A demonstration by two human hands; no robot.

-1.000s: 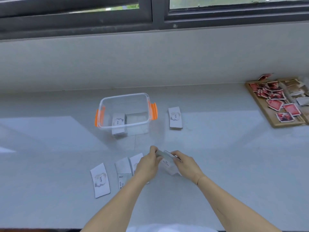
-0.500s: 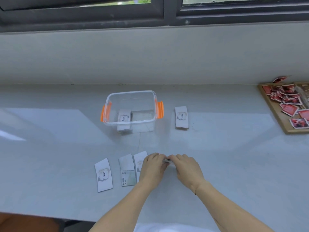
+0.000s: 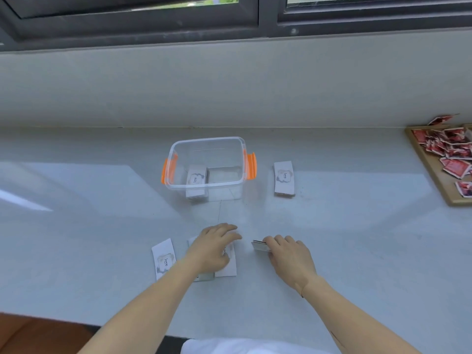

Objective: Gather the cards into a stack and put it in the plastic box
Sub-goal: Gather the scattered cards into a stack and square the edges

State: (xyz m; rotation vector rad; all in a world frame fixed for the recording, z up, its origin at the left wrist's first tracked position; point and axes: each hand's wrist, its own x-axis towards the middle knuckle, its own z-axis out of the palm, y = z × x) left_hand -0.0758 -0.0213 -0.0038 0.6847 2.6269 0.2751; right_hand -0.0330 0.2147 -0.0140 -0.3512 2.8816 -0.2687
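A clear plastic box with orange clips stands mid-counter, a stack of white "love" cards inside at its left. My right hand grips a thin stack of cards low over the counter. My left hand lies flat with spread fingers over two loose cards, partly hiding them. Another loose card lies to their left. A small pile of cards rests right of the box.
A wooden tray holding several red picture cards sits at the far right. A pale wall and a dark window frame rise behind the counter. The counter's front edge runs just below my forearms.
My hands have parted: the left one moved left onto the loose cards, while the right one keeps the thin stack. The camera tilted slightly, so the scene shifted.
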